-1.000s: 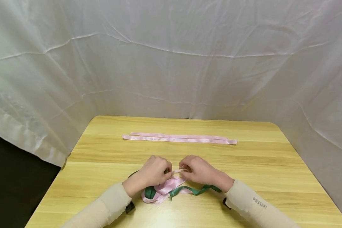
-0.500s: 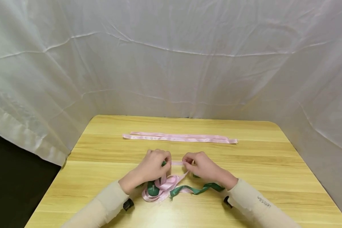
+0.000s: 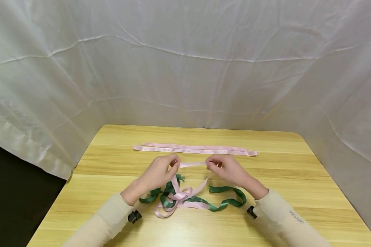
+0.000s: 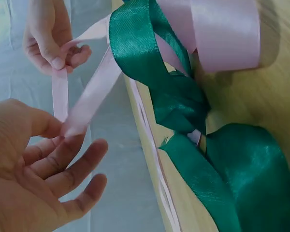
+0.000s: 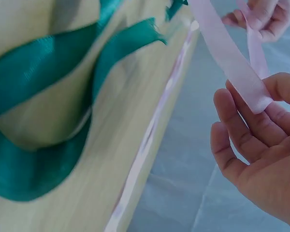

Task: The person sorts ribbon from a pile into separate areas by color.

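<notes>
A pink satin ribbon (image 3: 193, 164) is stretched between both hands above the table. My left hand (image 3: 161, 171) pinches it between thumb and index finger, the other fingers loosely spread in the left wrist view. At the other end of the stretch my right hand (image 3: 228, 169) pinches the same ribbon with thumb and fingertips. From each hand a pink length slopes down to a loose tangle of pink loops (image 3: 180, 196) on the table. Green ribbon (image 4: 183, 104) is mixed into the tangle on its left side. A wavy green ribbon (image 3: 232, 202) curls out to the right, its frayed end showing in the right wrist view.
Two pink ribbon strips (image 3: 194, 149) lie side by side across the far part of the wooden table (image 3: 296, 178). Pale cloth (image 3: 185, 75) hangs behind and around the table. A black area (image 3: 15, 192) shows at the left.
Both hands have lifted away from the tangle, moving forward and apart, and the pink ribbon between them is now longer and taut. More of the green ribbon has come into view below the hands.
</notes>
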Demonstrator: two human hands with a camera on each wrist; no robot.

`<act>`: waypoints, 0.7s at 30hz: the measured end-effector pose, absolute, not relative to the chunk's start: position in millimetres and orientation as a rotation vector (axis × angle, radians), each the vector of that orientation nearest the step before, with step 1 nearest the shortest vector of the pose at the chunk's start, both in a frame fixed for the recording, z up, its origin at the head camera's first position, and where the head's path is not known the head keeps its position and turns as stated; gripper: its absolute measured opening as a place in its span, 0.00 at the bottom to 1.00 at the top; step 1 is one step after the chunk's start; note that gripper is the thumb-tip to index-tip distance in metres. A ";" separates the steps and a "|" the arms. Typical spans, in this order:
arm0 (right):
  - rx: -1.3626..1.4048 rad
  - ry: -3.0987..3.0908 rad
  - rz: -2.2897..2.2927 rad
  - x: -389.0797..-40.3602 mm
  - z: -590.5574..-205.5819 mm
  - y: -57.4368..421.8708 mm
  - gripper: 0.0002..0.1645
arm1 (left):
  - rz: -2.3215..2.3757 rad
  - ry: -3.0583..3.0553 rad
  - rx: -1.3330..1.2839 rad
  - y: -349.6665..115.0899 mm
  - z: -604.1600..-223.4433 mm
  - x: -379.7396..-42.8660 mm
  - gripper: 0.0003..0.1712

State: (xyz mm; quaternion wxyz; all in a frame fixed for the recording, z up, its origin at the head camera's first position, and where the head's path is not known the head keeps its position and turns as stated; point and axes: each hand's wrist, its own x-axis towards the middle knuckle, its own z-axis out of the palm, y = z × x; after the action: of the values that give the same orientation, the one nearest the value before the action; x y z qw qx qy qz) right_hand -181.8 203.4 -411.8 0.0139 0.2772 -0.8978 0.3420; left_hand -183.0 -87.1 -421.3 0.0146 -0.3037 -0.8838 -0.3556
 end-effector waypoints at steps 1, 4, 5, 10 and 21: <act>0.859 -2.784 1.062 -182.6 -410.1 204.4 0.08 | -1.117 -2.758 -0.951 -87.6 -420.0 -183.3 0.07; 0.834 -2.759 1.057 -184.9 -405.0 208.3 0.08 | -1.107 -2.757 -0.986 -88.6 -416.4 -183.9 0.09; 0.822 -2.755 1.056 -185.5 -403.3 210.0 0.08 | -1.091 -2.754 -0.996 -89.2 -415.5 -184.0 0.09; 0.746 -2.748 1.077 -187.2 -393.8 220.4 0.09 | -0.999 -2.755 -1.012 -94.9 -411.4 -185.7 0.10; 0.617 -2.747 1.119 -188.0 -380.6 234.9 0.14 | -0.916 -2.724 -0.978 -103.9 -410.2 -191.0 0.09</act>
State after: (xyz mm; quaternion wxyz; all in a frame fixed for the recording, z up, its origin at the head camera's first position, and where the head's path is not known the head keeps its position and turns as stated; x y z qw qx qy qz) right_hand -188.0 234.9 -380.6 0.0557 0.2033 -0.9053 0.3688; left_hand -191.0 -103.9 -410.2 0.0532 -0.3217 -0.8961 -0.3012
